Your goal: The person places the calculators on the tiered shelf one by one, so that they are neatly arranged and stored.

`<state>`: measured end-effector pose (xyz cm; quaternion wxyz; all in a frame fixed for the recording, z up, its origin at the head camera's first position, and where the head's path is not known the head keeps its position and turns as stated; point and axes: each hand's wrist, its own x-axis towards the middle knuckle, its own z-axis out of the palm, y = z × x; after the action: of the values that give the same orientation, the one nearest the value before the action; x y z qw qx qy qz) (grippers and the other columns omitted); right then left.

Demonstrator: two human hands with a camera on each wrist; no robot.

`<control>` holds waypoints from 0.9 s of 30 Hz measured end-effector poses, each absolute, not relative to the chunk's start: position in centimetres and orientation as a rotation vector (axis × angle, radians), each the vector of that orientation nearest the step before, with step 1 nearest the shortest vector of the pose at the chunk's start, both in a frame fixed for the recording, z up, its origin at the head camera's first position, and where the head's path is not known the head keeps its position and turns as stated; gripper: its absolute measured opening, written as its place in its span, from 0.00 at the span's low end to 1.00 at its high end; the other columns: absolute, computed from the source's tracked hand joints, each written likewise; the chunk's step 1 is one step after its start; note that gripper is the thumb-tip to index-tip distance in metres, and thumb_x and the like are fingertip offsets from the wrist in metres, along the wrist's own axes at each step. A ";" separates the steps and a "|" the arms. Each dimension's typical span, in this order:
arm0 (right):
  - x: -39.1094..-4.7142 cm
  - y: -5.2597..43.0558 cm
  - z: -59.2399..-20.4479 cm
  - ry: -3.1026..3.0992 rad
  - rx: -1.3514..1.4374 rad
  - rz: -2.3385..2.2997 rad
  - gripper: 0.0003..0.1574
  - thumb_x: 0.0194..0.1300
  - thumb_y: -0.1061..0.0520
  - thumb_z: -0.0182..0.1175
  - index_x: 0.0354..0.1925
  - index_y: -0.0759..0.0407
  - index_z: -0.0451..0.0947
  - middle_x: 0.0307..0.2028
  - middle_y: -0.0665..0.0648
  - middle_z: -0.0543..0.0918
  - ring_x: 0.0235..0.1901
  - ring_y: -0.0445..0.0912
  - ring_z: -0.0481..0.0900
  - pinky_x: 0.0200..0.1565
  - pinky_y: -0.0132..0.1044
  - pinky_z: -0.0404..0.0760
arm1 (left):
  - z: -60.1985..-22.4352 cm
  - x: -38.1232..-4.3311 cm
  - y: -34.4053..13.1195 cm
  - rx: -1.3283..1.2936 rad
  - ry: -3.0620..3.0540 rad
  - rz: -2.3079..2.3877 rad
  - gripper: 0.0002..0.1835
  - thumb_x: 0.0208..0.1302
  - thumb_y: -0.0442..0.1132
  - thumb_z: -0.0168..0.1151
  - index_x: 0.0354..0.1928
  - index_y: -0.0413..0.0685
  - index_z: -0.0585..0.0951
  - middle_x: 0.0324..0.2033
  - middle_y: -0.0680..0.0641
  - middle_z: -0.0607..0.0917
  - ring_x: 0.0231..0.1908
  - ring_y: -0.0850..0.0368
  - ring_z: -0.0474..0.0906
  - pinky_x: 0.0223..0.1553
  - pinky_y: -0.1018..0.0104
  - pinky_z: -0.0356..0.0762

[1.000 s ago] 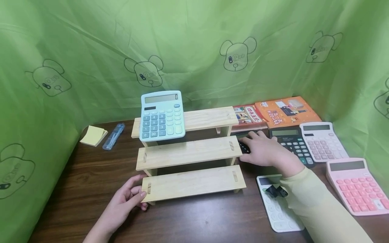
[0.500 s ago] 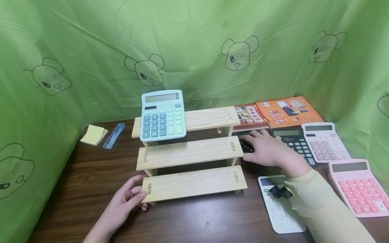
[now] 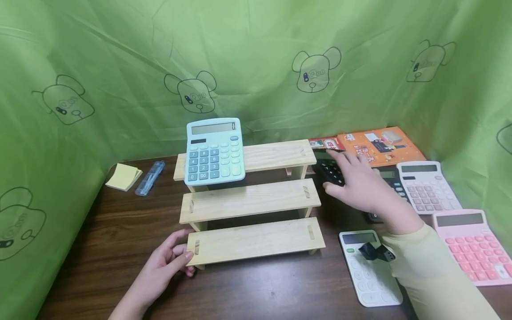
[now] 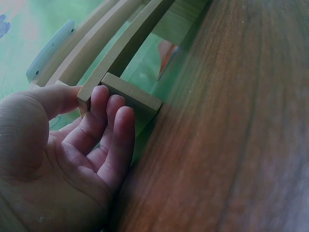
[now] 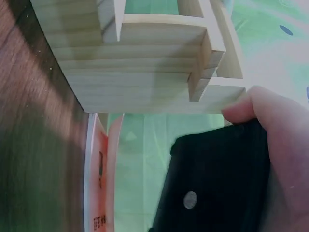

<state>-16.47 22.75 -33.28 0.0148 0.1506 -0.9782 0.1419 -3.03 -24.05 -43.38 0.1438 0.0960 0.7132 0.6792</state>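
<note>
My right hand (image 3: pixel 362 184) grips a black calculator (image 3: pixel 329 169) by its edge, thumb on one side and fingers on the other. The right wrist view shows its dark back (image 5: pixel 217 174) tilted, raised off the table beside the wooden rack's end panel (image 5: pixel 130 63). My left hand (image 3: pixel 162 262) pinches the left front corner of the three-step wooden rack (image 3: pixel 256 242). Its thumb lies on the lowest board, and the other fingers (image 4: pixel 123 130) curl below the board's end. A light blue calculator (image 3: pixel 216 153) leans upright on the top step; the two lower steps are bare.
Right of the rack lie another black calculator (image 3: pixel 398 186), a white one with pinkish keys (image 3: pixel 432 189), a pink one (image 3: pixel 472 246) and a white one (image 3: pixel 368 280). Behind them are an orange book (image 3: pixel 384 146) and a red book (image 3: pixel 332 143). Yellow sticky notes (image 3: pixel 123 177) lie at left.
My right hand has lifted the black calculator from beside the rack, up and slightly away, now in front of the red book. The left hand keeps its place on the rack.
</note>
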 end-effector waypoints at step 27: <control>-13.4 18.7 -31.5 -2.338 0.641 0.572 0.43 0.42 0.40 0.65 0.52 0.63 0.71 0.56 0.64 0.70 0.52 0.63 0.61 0.51 0.59 0.62 | -43.6 -3.1 -24.0 0.314 2.050 1.973 0.26 0.73 0.31 0.50 0.69 0.38 0.57 0.42 0.32 0.82 0.29 0.49 0.81 0.31 0.54 0.84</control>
<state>-13.41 18.68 -31.54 0.3198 0.2439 -0.8894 0.2174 -3.10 -24.05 -43.62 0.1390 0.1087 0.7091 0.6827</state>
